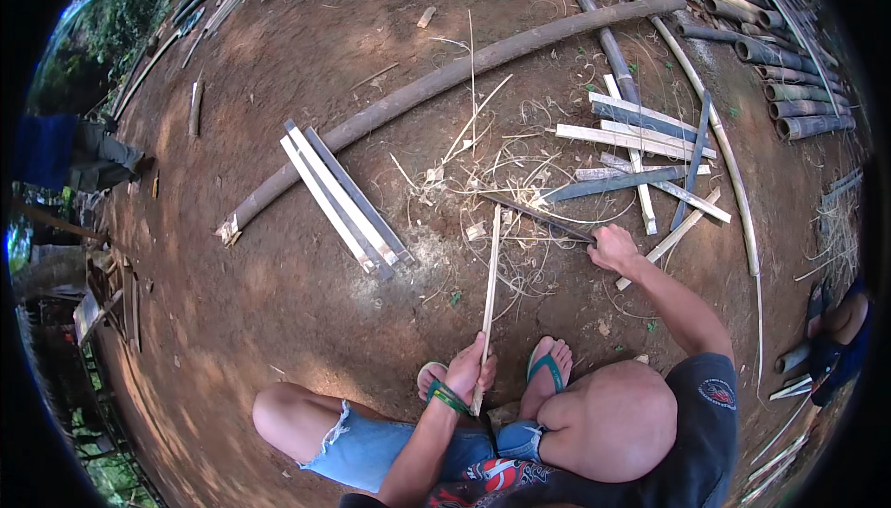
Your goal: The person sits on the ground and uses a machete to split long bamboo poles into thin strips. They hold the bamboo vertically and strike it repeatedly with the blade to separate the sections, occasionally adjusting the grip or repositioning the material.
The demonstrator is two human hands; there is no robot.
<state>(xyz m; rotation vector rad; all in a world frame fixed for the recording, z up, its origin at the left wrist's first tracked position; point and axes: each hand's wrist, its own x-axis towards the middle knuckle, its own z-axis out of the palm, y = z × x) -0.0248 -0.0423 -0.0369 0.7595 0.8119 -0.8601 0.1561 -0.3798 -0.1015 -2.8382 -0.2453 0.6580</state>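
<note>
My left hand (469,369), with a green band at the wrist, is closed around the lower end of a pale bamboo strip (492,276). The strip points away from me, its far end close to the ground. In my right hand (613,248) is the handle of a long dark-bladed knife (548,219), which points left. Its blade lies near the far end of the strip; whether they touch I cannot tell. Curly bamboo shavings (520,174) litter the dirt around the blade. Just beyond my right hand is a crisscross pile of split bamboo slats (640,141).
Left of centre, several split slats (343,197) lean on a long pole (445,78) on the ground. Thick bamboo culms (807,95) are stacked far right, beyond a thin curved pole (729,160). People stand at the left edge (93,155) and right edge (840,341).
</note>
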